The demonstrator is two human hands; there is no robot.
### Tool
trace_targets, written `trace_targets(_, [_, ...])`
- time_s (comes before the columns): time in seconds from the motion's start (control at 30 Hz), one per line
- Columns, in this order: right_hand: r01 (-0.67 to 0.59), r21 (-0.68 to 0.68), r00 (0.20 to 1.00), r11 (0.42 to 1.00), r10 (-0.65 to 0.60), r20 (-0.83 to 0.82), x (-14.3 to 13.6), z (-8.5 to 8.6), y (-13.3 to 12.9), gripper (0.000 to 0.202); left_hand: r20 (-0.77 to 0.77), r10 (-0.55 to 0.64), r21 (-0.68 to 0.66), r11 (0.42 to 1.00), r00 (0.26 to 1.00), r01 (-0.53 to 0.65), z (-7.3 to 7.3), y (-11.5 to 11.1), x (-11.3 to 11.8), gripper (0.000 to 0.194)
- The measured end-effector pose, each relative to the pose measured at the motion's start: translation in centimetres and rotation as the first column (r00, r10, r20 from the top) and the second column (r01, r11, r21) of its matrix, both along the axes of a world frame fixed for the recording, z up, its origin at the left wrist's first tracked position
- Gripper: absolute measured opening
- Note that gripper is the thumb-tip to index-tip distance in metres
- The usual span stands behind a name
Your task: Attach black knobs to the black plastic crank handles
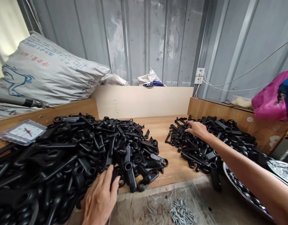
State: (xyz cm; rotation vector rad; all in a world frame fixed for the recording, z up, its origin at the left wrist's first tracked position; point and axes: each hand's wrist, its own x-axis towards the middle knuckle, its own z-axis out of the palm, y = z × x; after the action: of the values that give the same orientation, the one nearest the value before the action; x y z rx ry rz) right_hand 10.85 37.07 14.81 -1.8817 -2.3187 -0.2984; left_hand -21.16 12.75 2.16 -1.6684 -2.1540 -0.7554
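A large heap of black plastic parts [87, 143] covers the left side of the wooden worktop [158, 125]. At the heap's near edge is my left hand [101, 193], its thumb and fingers around a black part that is partly hidden. On the right lies a second heap of black parts [214, 128]. My right hand [197, 129] reaches to the far left side of that heap, its fingertips at small black parts; what they hold, if anything, is too small to tell.
Small metal pins [182, 213] lie on a plastic sheet at the front. A metal bowl [228, 175] of dark parts sits under my right forearm, beside a silvery tray [283, 170]. A square clock [24, 132] leans at left; a white sack [47, 68] stands behind.
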Motion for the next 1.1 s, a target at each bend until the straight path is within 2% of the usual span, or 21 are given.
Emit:
trace_targets(0.07, [-0.036, -0.023, 0.999, 0.999, 0.036, 0.023, 2.5, 0.7, -2.9, 0.028, 0.130, 0.131, -0.232, 0.968, 0.983, -0.098, 0.9, 0.1, 0.2, 0.052])
trace_targets(0.13, [-0.055, -0.081, 0.997, 0.995, 0.059, 0.052, 5.5, 1.0, -6.3, 0.025, 0.200, 0.190, -0.356, 0.928, 0.961, -0.109, 1.4, 0.1, 0.2, 0.050])
trace_targets(0.2, [-0.055, -0.173, 0.994, 0.983, 0.070, 0.084, 8.4, 0.8, -9.5, 0.018, 0.243, 0.223, -0.375, 0.919, 0.944, -0.121, 1.9, 0.1, 0.2, 0.048])
trace_targets(0.3, [-0.030, -0.314, 0.990, 0.949, 0.072, 0.121, 12.1, -0.7, -13.3, 0.010, 0.323, 0.289, -0.375, 0.913, 0.901, -0.158, 2.7, 0.0, 0.4, 0.042])
trace_targets(0.4, [-0.041, -0.395, 0.989, 0.918, 0.094, 0.114, 14.3, -2.3, -15.4, 0.010, 0.438, 0.326, -0.332, 0.925, 0.838, -0.187, 3.9, 0.0, 0.8, 0.022])
trace_targets(0.5, [-0.077, -0.430, 0.988, 0.900, 0.127, 0.089, 15.3, -3.2, -16.2, 0.013, 0.588, 0.324, -0.248, 0.944, 0.741, -0.215, 5.1, -0.2, 1.3, 0.003])
trace_targets(0.57, [-0.087, -0.436, 0.987, 0.896, 0.137, 0.084, 15.4, -3.5, -16.2, 0.014, 0.719, 0.269, -0.157, 0.961, 0.641, -0.227, 5.5, -0.7, 1.4, 0.008])
trace_targets(0.67, [-0.088, -0.424, 0.987, 0.901, 0.136, 0.084, 15.5, -3.9, -16.3, 0.016, 0.883, 0.093, -0.006, 0.982, 0.459, -0.189, 5.0, -2.1, 1.5, 0.024])
trace_targets(0.7, [-0.087, -0.418, 0.988, 0.904, 0.132, 0.081, 15.5, -4.1, -16.3, 0.016, 0.933, 0.014, 0.049, 0.985, 0.359, -0.166, 4.6, -2.8, 1.6, 0.028])
trace_targets(0.73, [-0.084, -0.413, 0.989, 0.907, 0.127, 0.078, 15.5, -4.2, -16.3, 0.015, 0.972, -0.067, 0.103, 0.983, 0.227, -0.149, 4.2, -3.4, 1.9, 0.031])
trace_targets(0.8, [-0.083, -0.409, 0.991, 0.909, 0.119, 0.063, 15.7, -4.5, -16.5, 0.015, 0.977, -0.197, 0.183, 0.970, -0.076, -0.163, 3.6, -4.9, 3.1, 0.035])
trace_targets(0.83, [-0.087, -0.409, 0.991, 0.909, 0.119, 0.054, 15.8, -4.6, -16.5, 0.016, 0.951, -0.222, 0.185, 0.966, -0.213, -0.180, 3.5, -5.6, 4.2, 0.036])
trace_targets(0.87, [-0.093, -0.408, 0.992, 0.908, 0.121, 0.045, 16.1, -4.7, -16.6, 0.016, 0.932, -0.216, 0.165, 0.968, -0.291, -0.192, 3.5, -6.4, 5.5, 0.037])
trace_targets(0.93, [-0.100, -0.400, 0.992, 0.911, 0.122, 0.028, 16.6, -4.9, -16.5, 0.017, 0.896, -0.107, 0.053, 0.990, -0.431, -0.134, 3.9, -7.6, 8.5, 0.029])
trace_targets(0.97, [-0.098, -0.390, 0.993, 0.916, 0.119, 0.028, 17.0, -5.1, -16.4, 0.018, 0.876, -0.082, 0.052, 0.996, -0.474, -0.075, 4.1, -8.1, 10.1, 0.023])
trace_targets(1.03, [-0.101, -0.332, 0.995, 0.938, 0.097, -0.028, 17.6, -5.4, -16.1, 0.022, 0.850, -0.117, 0.176, 0.982, -0.514, 0.067, 4.3, -8.6, 12.8, 0.014])
trace_targets(1.1, [-0.162, -0.235, 0.966, 0.958, 0.105, -0.235, 17.7, -5.8, -16.4, 0.026, 0.868, -0.121, 0.230, 0.957, -0.482, 0.175, 4.1, -8.8, 14.7, 0.013])
